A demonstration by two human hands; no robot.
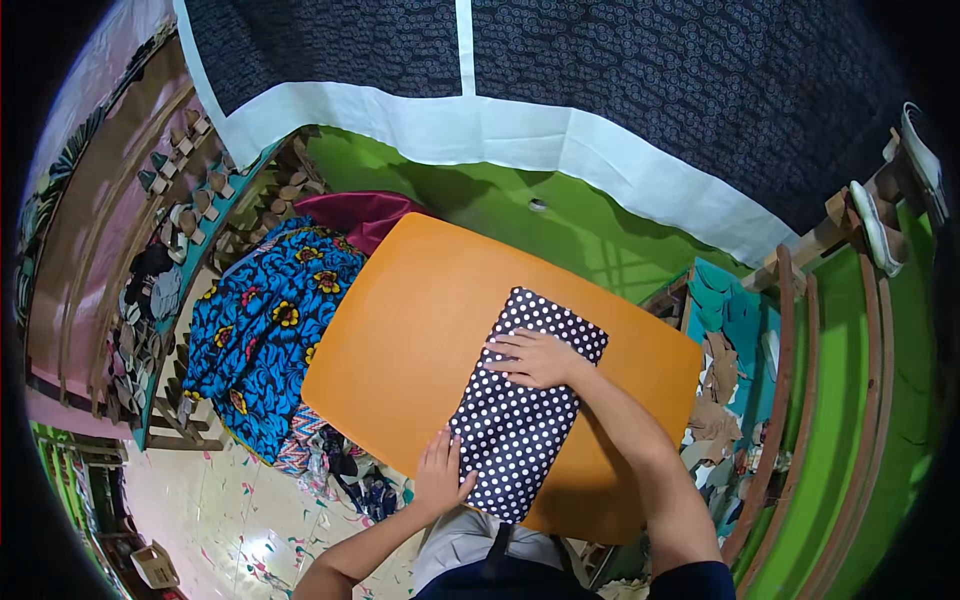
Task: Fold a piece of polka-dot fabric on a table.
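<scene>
A black cloth with white polka dots [520, 430] lies as a flat, folded-looking rectangle on the orange table [400, 310], slanting toward me. Its near end reaches the table's front edge by my lap. My right hand [537, 358] rests flat on the upper part of the cloth, fingers spread and pointing left. At the cloth's lower left edge, my left hand [441, 474] lies with its fingers stretched out and its thumb over the dotted fabric. Neither hand grips anything that I can see.
Left of the table is a heap of blue floral fabric [275, 320], with maroon cloth [370, 215] behind it. Shelves with shoe forms [185, 225] line the left wall. Scraps [715, 400] fill a rack at right. Dark curtains [640, 90] hang ahead. Bits litter the floor [210, 500].
</scene>
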